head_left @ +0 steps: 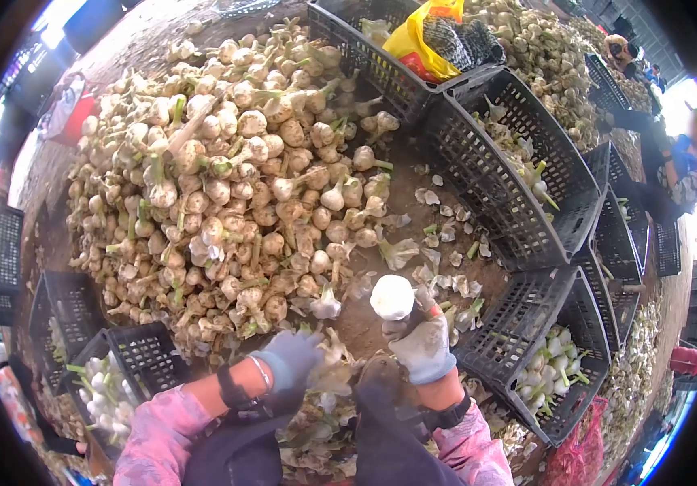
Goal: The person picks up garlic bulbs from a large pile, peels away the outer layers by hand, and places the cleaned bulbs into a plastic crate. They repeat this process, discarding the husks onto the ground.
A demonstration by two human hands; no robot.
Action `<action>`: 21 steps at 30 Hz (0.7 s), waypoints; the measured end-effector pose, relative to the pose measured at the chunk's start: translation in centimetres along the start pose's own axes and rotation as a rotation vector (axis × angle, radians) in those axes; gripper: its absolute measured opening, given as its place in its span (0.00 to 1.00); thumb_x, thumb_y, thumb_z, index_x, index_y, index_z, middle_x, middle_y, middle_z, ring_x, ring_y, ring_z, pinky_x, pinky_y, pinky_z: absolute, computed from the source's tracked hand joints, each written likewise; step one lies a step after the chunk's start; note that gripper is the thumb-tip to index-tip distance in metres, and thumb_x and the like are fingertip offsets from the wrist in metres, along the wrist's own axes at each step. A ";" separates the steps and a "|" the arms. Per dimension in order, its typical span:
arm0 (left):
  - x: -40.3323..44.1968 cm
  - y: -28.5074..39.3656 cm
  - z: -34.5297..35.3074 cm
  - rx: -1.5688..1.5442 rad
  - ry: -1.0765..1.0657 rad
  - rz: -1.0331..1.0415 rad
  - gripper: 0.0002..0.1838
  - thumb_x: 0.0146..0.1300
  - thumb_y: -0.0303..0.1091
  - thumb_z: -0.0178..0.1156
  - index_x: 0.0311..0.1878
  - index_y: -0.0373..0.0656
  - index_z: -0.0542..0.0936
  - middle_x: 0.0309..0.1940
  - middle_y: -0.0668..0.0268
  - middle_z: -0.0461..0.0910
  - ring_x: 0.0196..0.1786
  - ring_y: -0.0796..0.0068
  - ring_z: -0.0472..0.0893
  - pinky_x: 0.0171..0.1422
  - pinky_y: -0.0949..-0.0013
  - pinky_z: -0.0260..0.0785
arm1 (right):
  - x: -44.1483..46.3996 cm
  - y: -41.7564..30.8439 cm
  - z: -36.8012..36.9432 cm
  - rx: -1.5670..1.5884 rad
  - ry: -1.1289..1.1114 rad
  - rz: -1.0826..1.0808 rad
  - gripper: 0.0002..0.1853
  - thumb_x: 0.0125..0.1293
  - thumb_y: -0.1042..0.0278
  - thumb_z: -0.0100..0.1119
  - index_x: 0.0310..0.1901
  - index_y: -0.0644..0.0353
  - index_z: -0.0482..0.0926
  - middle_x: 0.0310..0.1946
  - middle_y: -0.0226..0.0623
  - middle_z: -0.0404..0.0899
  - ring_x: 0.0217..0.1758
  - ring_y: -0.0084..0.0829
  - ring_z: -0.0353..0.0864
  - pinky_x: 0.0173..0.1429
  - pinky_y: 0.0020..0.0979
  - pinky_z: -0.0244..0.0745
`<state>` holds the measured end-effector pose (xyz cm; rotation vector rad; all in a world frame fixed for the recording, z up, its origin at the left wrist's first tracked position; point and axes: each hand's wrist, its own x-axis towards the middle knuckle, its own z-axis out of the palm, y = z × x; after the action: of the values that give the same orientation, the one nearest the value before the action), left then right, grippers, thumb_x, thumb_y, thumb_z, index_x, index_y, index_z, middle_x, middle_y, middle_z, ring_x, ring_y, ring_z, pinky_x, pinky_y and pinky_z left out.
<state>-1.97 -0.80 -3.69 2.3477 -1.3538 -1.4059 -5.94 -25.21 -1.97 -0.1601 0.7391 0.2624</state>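
In the head view my right hand (422, 347), in a pale work glove, grips a clean white garlic bulb (392, 297) above the ground in front of my knees. My left hand (290, 357), also gloved, is blurred by motion near the lower edge of the heap; its fingers are smeared, and I cannot tell whether it holds anything. Ahead and to the left rises a large heap of unpeeled garlic (235, 186) with short cut stems and dirty skins. Loose garlic skins (328, 405) lie between my legs.
Black plastic crates stand close by: one crate (518, 324) with white bulbs at my right, another (150, 352) at my left, a larger crate (510, 194) ahead right. A yellow bag (425, 40) sits on the far crate. Another person (680, 166) is at the right edge.
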 end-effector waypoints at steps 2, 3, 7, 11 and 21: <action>-0.5 -0.7 0.0 -0.104 0.219 -0.045 0.28 0.58 0.57 0.67 0.54 0.47 0.81 0.62 0.57 0.75 0.61 0.56 0.76 0.62 0.56 0.72 | 0.1 0.8 -0.7 -0.033 0.087 -0.081 0.16 0.70 0.52 0.58 0.49 0.56 0.80 0.32 0.28 0.78 0.30 0.25 0.72 0.34 0.27 0.68; -0.6 -0.6 0.0 -0.294 0.361 -0.076 0.35 0.59 0.58 0.67 0.62 0.44 0.76 0.65 0.59 0.73 0.65 0.59 0.74 0.64 0.57 0.71 | 0.1 1.5 -0.4 -0.097 0.148 -0.158 0.17 0.70 0.53 0.58 0.50 0.57 0.79 0.32 0.28 0.78 0.31 0.24 0.73 0.34 0.27 0.68; -1.1 1.5 -1.7 -1.603 0.639 0.255 0.36 0.61 0.43 0.70 0.68 0.42 0.67 0.61 0.62 0.73 0.63 0.66 0.75 0.62 0.61 0.73 | -0.2 3.8 -0.5 -0.591 -0.173 -0.245 0.30 0.66 0.50 0.65 0.61 0.64 0.74 0.47 0.35 0.81 0.45 0.25 0.80 0.49 0.26 0.74; -4.5 -2.4 -1.0 -1.472 0.808 0.187 0.29 0.60 0.31 0.70 0.63 0.43 0.70 0.50 0.68 0.77 0.46 0.79 0.80 0.46 0.74 0.77 | 1.3 2.1 3.3 -1.224 -0.237 -0.296 0.25 0.61 0.72 0.65 0.61 0.61 0.77 0.48 0.34 0.80 0.48 0.28 0.80 0.56 0.28 0.75; -36.9 -12.8 16.8 -0.259 1.689 -1.214 0.25 0.59 0.27 0.66 0.60 0.39 0.71 0.50 0.58 0.75 0.53 0.66 0.76 0.61 0.64 0.71 | 21.0 -2.1 2.7 -2.941 0.119 -0.680 0.40 0.48 0.83 0.61 0.67 0.44 0.73 0.68 0.46 0.69 0.58 0.48 0.79 0.58 0.41 0.77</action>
<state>-13.11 39.24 5.28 2.6026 0.6891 0.6683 11.29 -22.85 -14.19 -3.1075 -0.2644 0.4651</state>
